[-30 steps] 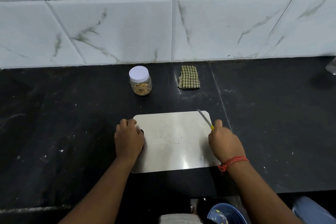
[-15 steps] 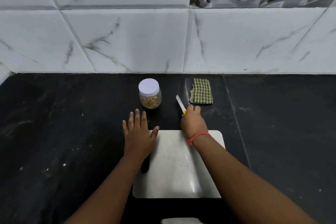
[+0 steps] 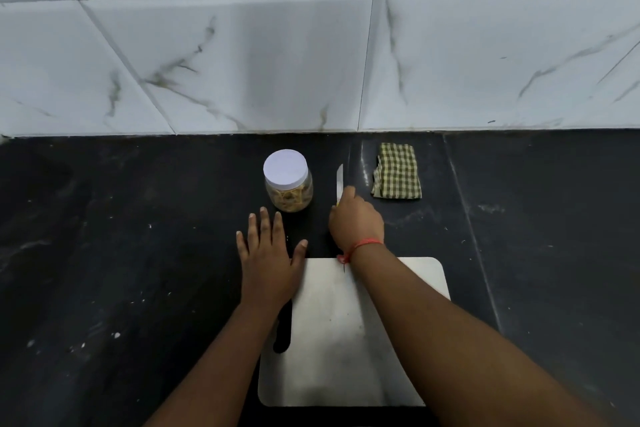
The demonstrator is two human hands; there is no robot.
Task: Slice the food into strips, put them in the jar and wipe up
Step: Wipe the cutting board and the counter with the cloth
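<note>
A clear jar [image 3: 289,184] with a white lid stands on the black counter, yellowish strips inside it. To its right my right hand [image 3: 356,218] grips a knife [image 3: 339,184] by its yellow handle, the pale blade pointing toward the wall. My left hand [image 3: 268,253] lies flat with fingers spread, over the counter and the top left corner of the white cutting board [image 3: 346,340]. A folded green checked cloth [image 3: 397,172] lies to the right of the knife. No food shows on the board.
The black stone counter [image 3: 121,236] carries small white specks. A marble-tiled wall [image 3: 242,62] rises right behind the jar and cloth. The board's handle slot [image 3: 282,333] shows below my left wrist.
My right hand carried the knife from the board's right side forward to between jar and cloth. My left hand opened flat and slid forward off the board's left edge. The view came closer.
</note>
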